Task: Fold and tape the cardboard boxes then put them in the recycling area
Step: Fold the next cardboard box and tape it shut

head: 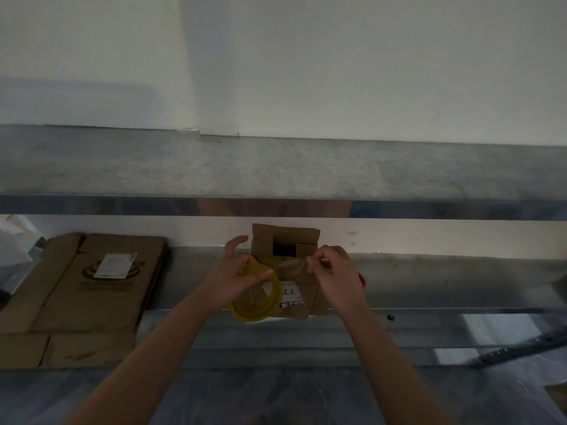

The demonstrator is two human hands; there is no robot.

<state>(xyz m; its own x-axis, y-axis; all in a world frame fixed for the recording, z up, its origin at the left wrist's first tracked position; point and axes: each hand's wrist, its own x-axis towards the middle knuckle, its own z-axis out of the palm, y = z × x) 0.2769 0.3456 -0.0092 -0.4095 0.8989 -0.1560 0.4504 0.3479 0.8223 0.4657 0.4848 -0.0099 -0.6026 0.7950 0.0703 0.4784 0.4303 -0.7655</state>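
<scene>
A pale wall [306, 56] fills the upper half of the frame, with a grey upper shelf [276, 170] running across below it and a steel counter [429, 280] beneath that. At lower left on the counter lies a stack of flattened boxes [101, 280], well apart from the work. At centre, against the back of the counter, sits the small cardboard box [264, 237], folded down, with a dark gap between its upper flaps and a white label [291, 294] on its near face. The left hand [236, 271] has its fingers curled round a yellow tape roll [256, 302] held just over the box's left side. The right hand [334, 274] pinches the free end of a clear tape strip [291, 264] between thumb and fingertips, drawing it across the box. The step looks to be taping this box. The next move probably calls for lowering the stretched strip onto the cardboard, pressing it flat over the flaps and tearing it from the roll without letting it twist or stick to itself.
</scene>
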